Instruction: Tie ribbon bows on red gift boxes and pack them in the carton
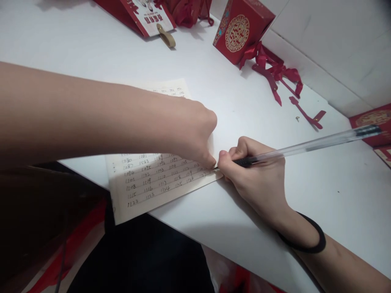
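A clear pen with a black grip [308,144] is pinched in my right hand [256,179], its tip against the right edge of the paper. The sheet of lined paper [137,213] carries rows of handwritten numbers, the lowest beginning with 1122. My left hand [195,130] reaches across from the left with curled fingers. One digit presses the paper beside the pen tip; the other fingertips are hidden. My left forearm covers the middle of the page, and the near corner of the sheet hangs over the table edge.
On the white table [244,228], a red box with gold pattern [236,34] stands at the back, trailing red ribbon [269,67]. A red strip [307,114] and a tiny metal piece [297,119] lie nearby. Red packaging [149,16] and a tan loop [166,37] sit further left.
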The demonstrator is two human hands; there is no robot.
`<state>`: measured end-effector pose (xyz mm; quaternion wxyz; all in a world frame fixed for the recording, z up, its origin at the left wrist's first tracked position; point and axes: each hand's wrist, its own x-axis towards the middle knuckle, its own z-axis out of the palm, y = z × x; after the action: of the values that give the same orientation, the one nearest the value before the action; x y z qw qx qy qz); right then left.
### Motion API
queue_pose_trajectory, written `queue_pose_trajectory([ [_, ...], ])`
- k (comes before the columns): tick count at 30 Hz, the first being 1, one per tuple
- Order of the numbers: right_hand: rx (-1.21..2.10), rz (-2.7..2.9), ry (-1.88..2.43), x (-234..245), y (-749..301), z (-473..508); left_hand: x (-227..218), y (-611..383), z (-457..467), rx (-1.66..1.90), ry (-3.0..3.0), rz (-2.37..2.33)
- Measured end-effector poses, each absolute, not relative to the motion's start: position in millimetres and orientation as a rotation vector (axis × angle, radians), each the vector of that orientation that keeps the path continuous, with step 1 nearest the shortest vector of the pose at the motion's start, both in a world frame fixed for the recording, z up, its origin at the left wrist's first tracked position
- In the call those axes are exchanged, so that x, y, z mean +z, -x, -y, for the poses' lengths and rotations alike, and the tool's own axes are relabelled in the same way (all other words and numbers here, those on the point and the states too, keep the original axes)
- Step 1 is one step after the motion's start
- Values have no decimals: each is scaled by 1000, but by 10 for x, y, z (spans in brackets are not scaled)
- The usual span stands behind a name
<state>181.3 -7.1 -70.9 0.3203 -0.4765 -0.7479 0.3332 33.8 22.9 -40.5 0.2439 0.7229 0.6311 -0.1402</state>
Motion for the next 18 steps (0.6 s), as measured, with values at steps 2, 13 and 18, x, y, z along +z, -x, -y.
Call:
queue_pose_trajectory([
  [2, 856, 1989, 1249, -710, -1813, 70, -405, -337, -233, -323, -1915, -1734],
  [13, 736, 2031, 1272, -712, -1801, 83, -413, -328, -234, -224, -1872, -1712],
  [18, 743, 2021, 1279, -725, -1807, 79, -395, -339, -220, -264, -1912, -1741],
])
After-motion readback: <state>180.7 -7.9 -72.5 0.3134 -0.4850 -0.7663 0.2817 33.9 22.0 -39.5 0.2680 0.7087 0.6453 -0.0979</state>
